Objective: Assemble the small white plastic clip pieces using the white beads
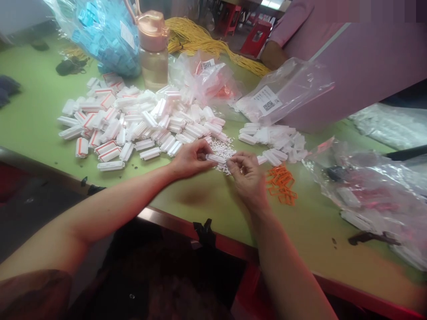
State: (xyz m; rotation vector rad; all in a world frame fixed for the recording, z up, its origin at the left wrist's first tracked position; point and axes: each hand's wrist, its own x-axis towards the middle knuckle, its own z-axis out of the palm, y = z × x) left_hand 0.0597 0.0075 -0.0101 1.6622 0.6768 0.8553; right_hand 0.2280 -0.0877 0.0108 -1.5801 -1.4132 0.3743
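Observation:
Between my two hands is a small white plastic casing [216, 158], held level just above the green table. My left hand [192, 158] grips its left end between thumb and fingers. At its right end, the thumb and fingertips of my right hand [246, 171] are pinched together; whether they hold the casing or a tiny part against it is hard to see. Behind the hands lies a scatter of tiny white pieces [222, 146]. A big heap of white casings [143, 118], some with orange strips, spreads to the left. Orange rectangular frames [281, 184] lie right of my right hand.
A water bottle [153, 53] stands behind the heap beside a bag of blue parts [106, 35]. Yellow cords [200, 38] and labelled plastic bags [267, 100] lie farther back. More white casings [276, 140] and a filled clear bag [376, 186] are to the right. Another person's arm [280, 44] shows behind.

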